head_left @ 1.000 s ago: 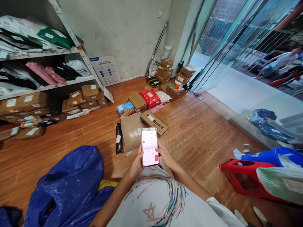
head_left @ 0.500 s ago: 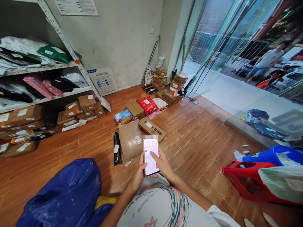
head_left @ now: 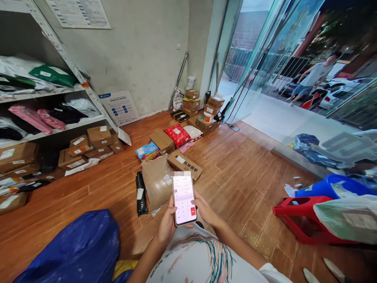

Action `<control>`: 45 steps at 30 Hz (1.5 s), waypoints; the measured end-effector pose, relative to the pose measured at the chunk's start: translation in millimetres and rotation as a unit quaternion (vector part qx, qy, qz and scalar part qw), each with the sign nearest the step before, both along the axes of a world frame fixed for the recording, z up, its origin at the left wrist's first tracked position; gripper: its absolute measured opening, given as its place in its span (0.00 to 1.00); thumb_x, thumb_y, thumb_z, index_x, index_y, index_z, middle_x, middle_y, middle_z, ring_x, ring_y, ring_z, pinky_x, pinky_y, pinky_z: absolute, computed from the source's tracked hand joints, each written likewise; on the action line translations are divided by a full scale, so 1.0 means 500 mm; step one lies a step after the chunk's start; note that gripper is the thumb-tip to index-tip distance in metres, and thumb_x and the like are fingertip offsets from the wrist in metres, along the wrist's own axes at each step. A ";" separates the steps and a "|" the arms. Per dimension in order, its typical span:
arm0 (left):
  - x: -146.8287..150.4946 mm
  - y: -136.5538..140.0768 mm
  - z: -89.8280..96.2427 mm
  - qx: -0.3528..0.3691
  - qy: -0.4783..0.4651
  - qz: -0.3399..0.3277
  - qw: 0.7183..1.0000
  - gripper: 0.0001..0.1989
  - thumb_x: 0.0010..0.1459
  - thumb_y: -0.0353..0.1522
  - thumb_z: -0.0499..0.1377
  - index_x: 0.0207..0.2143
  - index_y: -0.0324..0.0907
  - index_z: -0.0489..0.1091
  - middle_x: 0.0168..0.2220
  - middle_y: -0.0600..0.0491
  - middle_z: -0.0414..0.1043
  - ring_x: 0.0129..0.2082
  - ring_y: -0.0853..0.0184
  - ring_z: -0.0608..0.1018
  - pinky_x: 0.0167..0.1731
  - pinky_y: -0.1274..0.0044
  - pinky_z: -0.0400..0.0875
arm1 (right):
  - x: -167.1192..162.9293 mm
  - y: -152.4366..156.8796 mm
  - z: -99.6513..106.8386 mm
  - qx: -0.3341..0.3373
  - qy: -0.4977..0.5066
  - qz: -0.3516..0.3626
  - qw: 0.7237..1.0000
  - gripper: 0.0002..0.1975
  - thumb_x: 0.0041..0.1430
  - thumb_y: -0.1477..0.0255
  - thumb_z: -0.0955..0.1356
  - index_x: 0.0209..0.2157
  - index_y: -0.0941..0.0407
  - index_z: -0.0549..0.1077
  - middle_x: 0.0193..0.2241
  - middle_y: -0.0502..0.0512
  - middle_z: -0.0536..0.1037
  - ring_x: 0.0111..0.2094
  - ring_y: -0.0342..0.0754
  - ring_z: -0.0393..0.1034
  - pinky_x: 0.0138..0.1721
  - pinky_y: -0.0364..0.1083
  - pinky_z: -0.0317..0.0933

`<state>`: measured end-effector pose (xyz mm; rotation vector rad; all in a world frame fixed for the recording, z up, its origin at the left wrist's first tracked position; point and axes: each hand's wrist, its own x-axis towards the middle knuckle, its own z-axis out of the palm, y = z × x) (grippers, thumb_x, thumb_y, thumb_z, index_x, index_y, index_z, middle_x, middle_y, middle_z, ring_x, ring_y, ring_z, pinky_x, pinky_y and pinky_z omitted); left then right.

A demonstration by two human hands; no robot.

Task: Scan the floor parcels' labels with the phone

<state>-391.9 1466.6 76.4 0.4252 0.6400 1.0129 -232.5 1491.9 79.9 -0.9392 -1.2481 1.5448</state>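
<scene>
The wooden floor [head_left: 235,169] fills much of the middle of the frame, with a metal shelf unit [head_left: 70,127] of parcels at upper left. A blue sack [head_left: 76,243] slumps at lower left. Near the centre lie a wrapped tan parcel [head_left: 156,182], a lettered carton [head_left: 190,166] just beyond it to the right, and a slim black packet [head_left: 141,202] along its left side.

The phone [head_left: 184,202] is at lower centre, upright in the frame and held between the two hands. The left hand [head_left: 166,225] has its grip closed about the lower left side, and the right hand [head_left: 205,211] closes about the right side. Neither holds anything else.

The screen shows a keypad [head_left: 182,207] with a red key [head_left: 193,211] at its lower right. The step in hand appears to be keying in or checking an entry. Both thumbs rest by the screen's edges; whether either is pressing is hard to tell at this size. A further press would call for one thumb to reach inward while the opposite hand keeps the phone steady.
</scene>
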 end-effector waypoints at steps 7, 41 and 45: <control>0.009 0.004 0.006 0.001 0.034 0.006 0.999 0.36 0.59 0.36 0.55 0.67 0.58 0.45 0.60 0.52 0.64 0.49 0.56 0.75 0.38 0.67 0.79 | 0.005 0.002 -0.002 0.013 0.000 0.016 1.000 0.20 0.57 0.74 0.61 0.51 0.52 0.70 0.45 0.51 0.76 0.40 0.50 0.69 0.43 0.47 0.62; -0.056 0.088 -0.009 -0.028 -0.012 0.020 0.999 0.38 0.52 0.37 0.57 0.65 0.52 0.49 0.59 0.50 0.65 0.48 0.54 0.74 0.39 0.67 0.77 | -0.068 0.102 -0.031 -0.065 0.029 0.005 0.997 0.27 0.51 0.65 0.73 0.53 0.54 0.70 0.42 0.52 0.79 0.38 0.49 0.71 0.40 0.45 0.63; -0.068 0.122 -0.033 -0.016 0.019 0.004 1.000 0.38 0.54 0.38 0.56 0.66 0.52 0.47 0.60 0.50 0.63 0.50 0.54 0.73 0.40 0.66 0.77 | -0.104 0.158 -0.060 -0.097 0.037 -0.087 0.991 0.19 0.61 0.58 0.65 0.42 0.58 0.77 0.36 0.53 0.81 0.34 0.47 0.71 0.35 0.42 0.61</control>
